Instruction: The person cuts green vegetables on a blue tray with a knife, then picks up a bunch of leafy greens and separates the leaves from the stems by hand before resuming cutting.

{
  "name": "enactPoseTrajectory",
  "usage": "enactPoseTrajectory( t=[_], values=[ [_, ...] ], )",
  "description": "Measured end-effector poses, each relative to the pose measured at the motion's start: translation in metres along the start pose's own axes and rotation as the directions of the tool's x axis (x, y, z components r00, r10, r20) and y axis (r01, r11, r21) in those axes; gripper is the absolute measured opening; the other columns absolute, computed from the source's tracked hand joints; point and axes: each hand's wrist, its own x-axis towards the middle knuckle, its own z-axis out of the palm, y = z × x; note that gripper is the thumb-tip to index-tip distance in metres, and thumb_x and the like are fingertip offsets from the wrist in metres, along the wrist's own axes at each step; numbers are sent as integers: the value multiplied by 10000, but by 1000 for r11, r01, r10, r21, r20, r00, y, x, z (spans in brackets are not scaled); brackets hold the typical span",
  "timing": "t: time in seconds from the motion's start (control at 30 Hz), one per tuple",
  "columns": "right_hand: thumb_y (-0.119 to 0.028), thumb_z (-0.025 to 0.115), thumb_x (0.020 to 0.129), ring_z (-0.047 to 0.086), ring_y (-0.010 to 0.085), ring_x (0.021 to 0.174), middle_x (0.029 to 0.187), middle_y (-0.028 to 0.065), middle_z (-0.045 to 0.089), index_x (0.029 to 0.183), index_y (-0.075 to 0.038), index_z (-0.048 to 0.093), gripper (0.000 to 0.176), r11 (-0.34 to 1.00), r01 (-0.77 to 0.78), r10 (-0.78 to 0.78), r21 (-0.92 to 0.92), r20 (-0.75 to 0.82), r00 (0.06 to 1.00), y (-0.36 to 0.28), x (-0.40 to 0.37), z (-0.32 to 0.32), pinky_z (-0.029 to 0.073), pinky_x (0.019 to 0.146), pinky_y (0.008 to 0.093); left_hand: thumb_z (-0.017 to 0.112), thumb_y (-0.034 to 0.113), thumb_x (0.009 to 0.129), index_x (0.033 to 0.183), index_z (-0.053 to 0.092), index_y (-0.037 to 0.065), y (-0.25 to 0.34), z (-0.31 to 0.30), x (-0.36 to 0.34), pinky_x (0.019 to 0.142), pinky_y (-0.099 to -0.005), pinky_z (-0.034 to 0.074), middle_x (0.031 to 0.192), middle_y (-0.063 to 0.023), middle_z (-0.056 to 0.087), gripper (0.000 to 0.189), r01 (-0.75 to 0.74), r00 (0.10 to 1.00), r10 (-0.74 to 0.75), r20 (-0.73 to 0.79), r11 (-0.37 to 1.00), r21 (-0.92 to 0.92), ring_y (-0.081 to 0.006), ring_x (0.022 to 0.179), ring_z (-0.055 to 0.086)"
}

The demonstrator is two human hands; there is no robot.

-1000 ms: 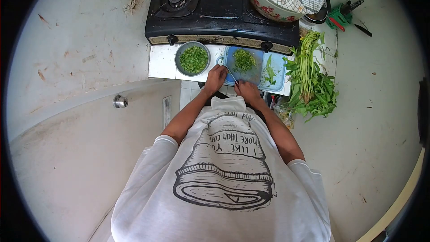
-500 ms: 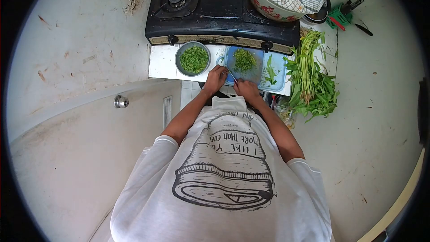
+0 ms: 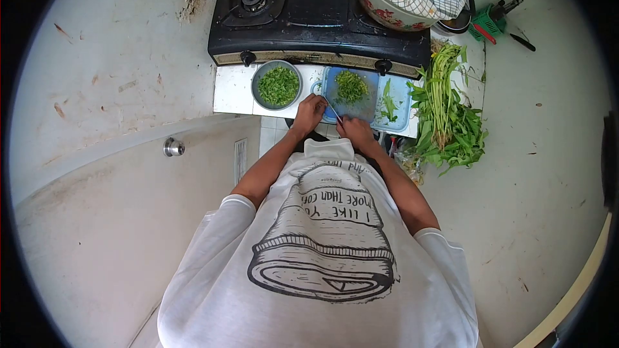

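Note:
My right hand [image 3: 355, 130] is closed round the handle of a knife [image 3: 334, 111], whose blade points up and left. Close beside it, at the left edge of the blue cutting board [image 3: 371, 106], my left hand [image 3: 311, 113] has its fingers pressed together near the knife tip; what they hold, if anything, is too small to make out. Chopped greens [image 3: 351, 86] lie in a pile on the board above the knife. A grey bowl [image 3: 256, 95] of chopped greens stands to the left. Some loose leaves [image 3: 389, 102] rest on the board's right part.
A black gas stove [image 3: 316, 6] stands behind the board, with a cloth-covered flowered pot [image 3: 393, 15] on its right. Long leafy stalks [image 3: 445, 90] lie at the right. Beyond them is a green basket [image 3: 488, 24] with utensils.
My right hand and the knife handle have shifted very slightly. Otherwise the bowl, the greens and my left hand look the same.

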Motion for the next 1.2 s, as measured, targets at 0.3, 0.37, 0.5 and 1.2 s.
enactPoseTrajectory(
  t=[0.3,0.37,0.5,1.2],
  values=[
    [-361,561,976,714,447,792,811,278,708,956,26,656,399,1000,-13,12,-16,-24,1000,2,13,11,569,765,546,663,-19,852,957,696,16,-6,2,-2,683,-401,541,897,-154,647,116,-22,1000,22,8,1000,-1,-310,731,661],
    [-361,562,976,715,443,800,820,277,710,953,24,657,397,999,-28,28,-29,6,1000,2,12,8,568,772,541,663,-13,853,962,697,19,-6,1,-3,682,-399,540,902,-152,647,118,-40,999,40,12,999,1,-309,730,655],
    [-351,546,979,721,435,764,807,256,719,964,13,677,387,998,9,-10,-58,-9,1000,10,4,6,581,742,528,658,-5,858,977,700,25,-6,-1,-4,694,-398,545,919,-150,653,129,-30,999,29,33,999,27,-312,751,658],
    [-391,555,978,714,459,819,855,272,715,993,4,673,413,998,-66,66,-1,-12,998,15,0,-2,575,788,548,657,6,862,966,686,13,14,2,16,773,-434,559,920,-166,655,108,-9,997,3,73,997,76,-359,851,680]
  ],
)
